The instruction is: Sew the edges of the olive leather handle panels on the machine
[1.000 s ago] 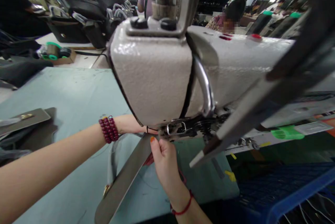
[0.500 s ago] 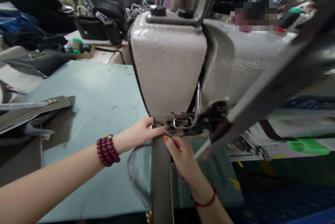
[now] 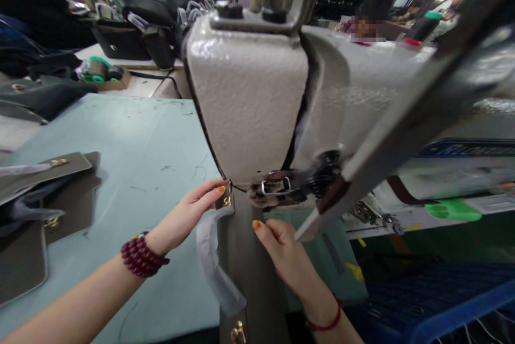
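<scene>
A grey-brown bag piece [image 3: 251, 269] lies under the head of a sewing machine [image 3: 249, 102]. Its handle [image 3: 209, 258], wrapped in translucent film, curves out on the left between gold fittings. My left hand [image 3: 197, 207] grips the piece's far left edge beside the upper gold fitting [image 3: 227, 200], thumb on top and fingers partly hidden. On the right, my right hand [image 3: 281, 244] pinches the near right edge, thumb on top and the other fingers curled, just below the presser foot area. The machine head hides the needle.
More grey-brown bag pieces [image 3: 76, 204] lie at the left of the pale green tabletop [image 3: 156, 145]. Thread spools [image 3: 98, 70] sit in a box behind. A slanted grey bar [image 3: 382, 129] crosses at right, above a blue crate [image 3: 454, 301]. Co-workers are in the background.
The bag piece has turned so more of its surface and the gold fittings show. My left hand has shifted left, away from the presser foot; my right hand is slightly lower.
</scene>
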`<state>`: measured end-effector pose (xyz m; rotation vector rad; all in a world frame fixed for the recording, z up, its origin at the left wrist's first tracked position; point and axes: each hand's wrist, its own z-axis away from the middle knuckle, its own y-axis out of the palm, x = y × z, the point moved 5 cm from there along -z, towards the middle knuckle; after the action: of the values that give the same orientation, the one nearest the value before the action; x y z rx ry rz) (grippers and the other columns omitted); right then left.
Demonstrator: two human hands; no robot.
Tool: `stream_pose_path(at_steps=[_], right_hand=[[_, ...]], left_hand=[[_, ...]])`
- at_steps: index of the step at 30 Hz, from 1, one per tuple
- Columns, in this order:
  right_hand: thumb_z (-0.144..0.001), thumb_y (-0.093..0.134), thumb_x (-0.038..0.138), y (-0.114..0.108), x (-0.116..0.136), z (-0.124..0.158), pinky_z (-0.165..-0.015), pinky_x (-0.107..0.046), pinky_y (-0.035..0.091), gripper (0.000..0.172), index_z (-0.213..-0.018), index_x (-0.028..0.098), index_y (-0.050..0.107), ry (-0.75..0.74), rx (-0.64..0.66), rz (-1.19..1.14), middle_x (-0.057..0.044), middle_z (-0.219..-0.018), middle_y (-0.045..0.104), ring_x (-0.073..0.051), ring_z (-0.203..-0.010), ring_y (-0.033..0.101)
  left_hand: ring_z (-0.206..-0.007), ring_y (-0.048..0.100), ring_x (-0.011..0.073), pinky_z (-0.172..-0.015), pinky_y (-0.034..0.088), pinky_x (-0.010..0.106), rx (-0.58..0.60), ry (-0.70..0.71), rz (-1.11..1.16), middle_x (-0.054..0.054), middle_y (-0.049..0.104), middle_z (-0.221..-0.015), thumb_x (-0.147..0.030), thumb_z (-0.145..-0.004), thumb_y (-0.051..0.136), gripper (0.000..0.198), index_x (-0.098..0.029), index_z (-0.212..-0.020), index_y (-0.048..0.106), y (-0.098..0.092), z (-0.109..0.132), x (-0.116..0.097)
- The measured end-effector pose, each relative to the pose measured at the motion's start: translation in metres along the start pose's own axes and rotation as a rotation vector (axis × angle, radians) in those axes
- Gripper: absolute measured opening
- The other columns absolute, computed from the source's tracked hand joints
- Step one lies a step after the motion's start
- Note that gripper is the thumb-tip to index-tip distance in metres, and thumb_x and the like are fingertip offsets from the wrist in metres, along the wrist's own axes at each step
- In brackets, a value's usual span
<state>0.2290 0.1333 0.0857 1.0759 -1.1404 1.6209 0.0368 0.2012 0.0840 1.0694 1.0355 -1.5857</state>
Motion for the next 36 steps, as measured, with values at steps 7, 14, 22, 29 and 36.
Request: stream_pose_path(at_steps=[7,14,22,29,36], right_hand=[[-0.093,0.042,0.044,0.016,-0.022,0.035,-0.047,-0.023,0.019,0.045,-0.058,0.019,0.027,0.026,-0.014,0.010,0.005,-0.056,0.026,-0.008,-0.053,0.025],[-0.094,0.038,0.054,0.026,-0.043,0.065,-0.047,-0.021,0.024,0.049,-0.060,0.018,0.034,0.039,-0.025,0.010,0.003,-0.057,0.032,-0.008,-0.053,0.033],[-0.085,0.041,0.072,0.038,-0.056,0.078,-0.039,-0.019,0.043,0.058,-0.071,0.016,0.049,0.164,-0.029,-0.212,0.001,-0.061,0.045,-0.011,-0.046,0.051],[-0.078,0.040,0.080,0.040,-0.060,0.073,-0.034,-0.017,0.037,0.063,-0.065,0.019,0.043,0.187,-0.008,-0.151,0.003,-0.057,0.041,-0.010,-0.040,0.051],[-0.080,0.035,0.080,0.047,-0.057,0.069,-0.041,-0.017,0.042,0.066,-0.059,0.018,0.045,0.122,-0.040,-0.009,0.001,-0.052,0.048,-0.011,-0.047,0.052]], left_hand=[[-0.129,0.047,0.0304,-0.105,0.042,0.041,-0.029,0.040,-0.012,0.009,0.044,-0.147,-0.045,-0.083,0.061,0.067,-0.024,-0.142,0.038,0.008,0.041,0.038],[-0.119,0.055,0.0316,-0.099,0.046,0.042,-0.061,0.121,0.041,0.013,0.060,-0.128,-0.053,-0.079,0.061,0.060,-0.015,-0.125,0.054,0.039,0.019,0.019],[-0.079,0.066,0.0233,-0.063,0.052,0.027,-0.055,0.122,0.134,0.003,0.068,-0.072,-0.052,-0.083,0.055,0.035,-0.018,-0.081,0.063,0.055,0.007,-0.004],[-0.071,0.066,0.0204,-0.059,0.051,0.026,-0.109,0.090,0.186,0.003,0.069,-0.077,-0.050,-0.083,0.057,0.031,-0.019,-0.085,0.061,0.047,0.015,-0.005],[-0.070,0.066,0.0210,-0.056,0.052,0.025,-0.124,0.073,0.170,0.003,0.071,-0.079,-0.047,-0.079,0.063,0.030,-0.020,-0.093,0.061,0.036,0.031,-0.015]])
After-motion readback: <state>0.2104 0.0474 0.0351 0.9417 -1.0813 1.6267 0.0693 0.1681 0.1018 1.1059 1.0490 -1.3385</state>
